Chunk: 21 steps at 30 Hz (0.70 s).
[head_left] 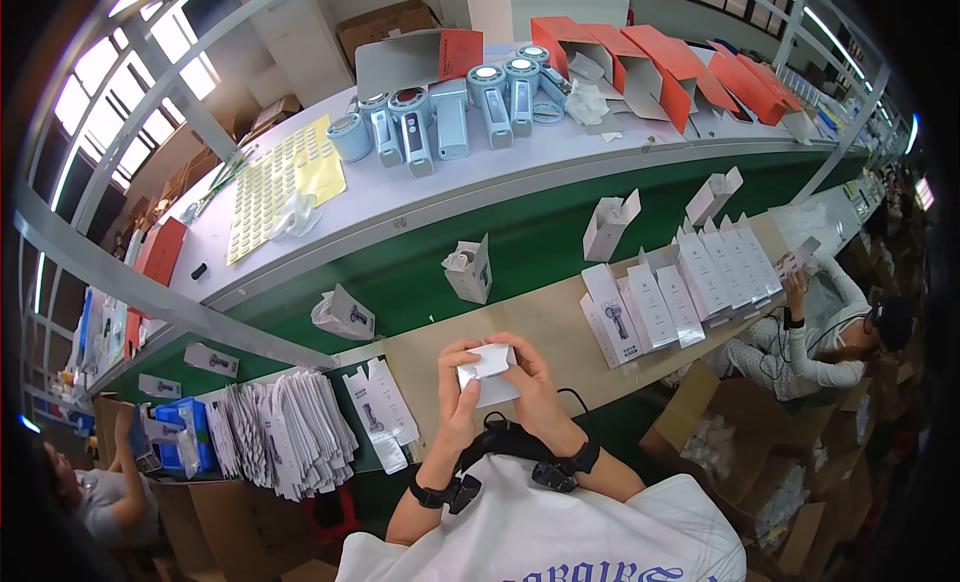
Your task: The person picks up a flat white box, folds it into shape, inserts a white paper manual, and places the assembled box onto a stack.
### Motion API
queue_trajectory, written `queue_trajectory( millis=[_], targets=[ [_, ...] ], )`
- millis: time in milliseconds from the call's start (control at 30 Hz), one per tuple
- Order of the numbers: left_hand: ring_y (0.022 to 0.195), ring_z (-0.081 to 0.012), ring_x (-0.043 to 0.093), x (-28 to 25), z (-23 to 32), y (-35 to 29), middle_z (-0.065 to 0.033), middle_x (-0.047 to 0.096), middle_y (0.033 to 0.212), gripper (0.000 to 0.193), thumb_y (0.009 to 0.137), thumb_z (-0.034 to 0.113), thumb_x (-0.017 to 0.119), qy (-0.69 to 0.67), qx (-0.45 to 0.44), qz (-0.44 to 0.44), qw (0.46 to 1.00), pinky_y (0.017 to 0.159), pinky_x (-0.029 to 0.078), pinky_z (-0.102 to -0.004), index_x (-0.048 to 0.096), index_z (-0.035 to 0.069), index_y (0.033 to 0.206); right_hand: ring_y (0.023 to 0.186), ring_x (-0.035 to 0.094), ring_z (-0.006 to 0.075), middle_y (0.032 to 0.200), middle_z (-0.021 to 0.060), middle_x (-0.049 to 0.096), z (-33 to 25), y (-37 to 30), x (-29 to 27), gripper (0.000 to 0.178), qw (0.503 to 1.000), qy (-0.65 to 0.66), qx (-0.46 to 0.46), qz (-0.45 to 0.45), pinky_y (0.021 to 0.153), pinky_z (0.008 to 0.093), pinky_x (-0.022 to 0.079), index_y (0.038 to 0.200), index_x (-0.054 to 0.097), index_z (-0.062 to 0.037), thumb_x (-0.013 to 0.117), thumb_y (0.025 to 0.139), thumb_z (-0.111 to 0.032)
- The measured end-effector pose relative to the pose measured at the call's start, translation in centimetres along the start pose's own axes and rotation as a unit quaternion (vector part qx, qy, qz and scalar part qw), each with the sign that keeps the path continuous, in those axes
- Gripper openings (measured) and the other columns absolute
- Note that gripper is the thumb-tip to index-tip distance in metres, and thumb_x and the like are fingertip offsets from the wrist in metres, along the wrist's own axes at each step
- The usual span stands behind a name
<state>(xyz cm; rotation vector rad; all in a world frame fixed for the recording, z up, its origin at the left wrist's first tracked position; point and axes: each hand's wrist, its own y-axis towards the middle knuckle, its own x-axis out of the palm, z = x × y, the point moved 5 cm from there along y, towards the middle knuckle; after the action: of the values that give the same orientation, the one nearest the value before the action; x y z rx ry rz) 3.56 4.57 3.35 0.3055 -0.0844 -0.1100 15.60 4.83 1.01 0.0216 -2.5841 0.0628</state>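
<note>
Pinched from both sides, a small white cardboard carton [490,364] sits between the bare left hand [457,390] and the bare right hand [537,392], fingers curled over its far edges and thumbs toward the near face. It is held above the near edge of a long tan worktop [545,317]. The step in hand looks like shaping or folding the carton's end; the next move seems to call for even thumb pressure, keeping the panels square and uncreased. Just left lie flat white printed carton blanks [385,412], and beyond them a dense row of flattened white cartons [290,432]. To the right, upright white open-topped cartons [655,307] stand close together. Past the worktop, a green belt-like surface [540,247] carries other open cartons.
</note>
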Motion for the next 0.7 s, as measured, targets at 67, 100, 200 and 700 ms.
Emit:
queue_trajectory(
  millis=[67,100,200,700],
  targets=[
    [0.112,-0.0227,0.044,-0.2,-0.3,0.0,-0.0153,0.044,0.123,0.030,0.079,0.001,0.044,-0.033,0.018,-0.017,0.999,0.099,0.034,-0.0354,0.046,0.004,0.109,0.102,0.052,0.0102,0.111,0.0028,0.054,-0.4,-0.1,0.1,0.036,0.993,0.108,0.043,-0.026,0.089,0.0245,0.042,0.124,0.051,-0.0036,0.056,0.088,-0.006],
    [0.111,-0.0221,0.045,-0.4,-0.7,0.0,-0.0149,0.045,0.122,0.029,0.080,0.000,0.045,-0.039,0.001,-0.009,0.999,0.098,0.034,-0.0349,0.046,0.004,0.108,0.101,0.053,0.0101,0.109,0.0027,0.055,-0.4,-0.2,0.2,0.037,0.984,0.161,0.064,-0.038,0.088,0.0241,0.043,0.123,0.051,-0.0034,0.057,0.087,-0.004],
    [0.108,-0.0209,0.047,-0.4,-1.1,-0.1,-0.0140,0.048,0.119,0.028,0.080,-0.001,0.045,-0.050,-0.034,0.006,0.998,0.097,0.036,-0.0339,0.047,0.003,0.108,0.101,0.053,0.0107,0.109,0.0037,0.055,-0.2,-0.2,0.3,0.039,0.997,0.068,0.012,-0.041,0.087,0.0250,0.044,0.123,0.051,-0.0031,0.059,0.085,-0.002],
    [0.109,-0.0224,0.050,0.2,-1.5,-1.4,-0.0148,0.051,0.116,0.047,0.078,-0.005,0.055,-0.062,-0.051,0.048,0.996,0.095,0.039,-0.0340,0.040,0.001,0.122,0.108,0.053,0.0152,0.122,0.0091,0.052,0.8,-1.0,-0.6,0.047,0.999,-0.038,0.000,-0.038,0.089,0.0301,0.045,0.133,0.041,-0.0022,0.057,0.089,-0.012]
  ],
)
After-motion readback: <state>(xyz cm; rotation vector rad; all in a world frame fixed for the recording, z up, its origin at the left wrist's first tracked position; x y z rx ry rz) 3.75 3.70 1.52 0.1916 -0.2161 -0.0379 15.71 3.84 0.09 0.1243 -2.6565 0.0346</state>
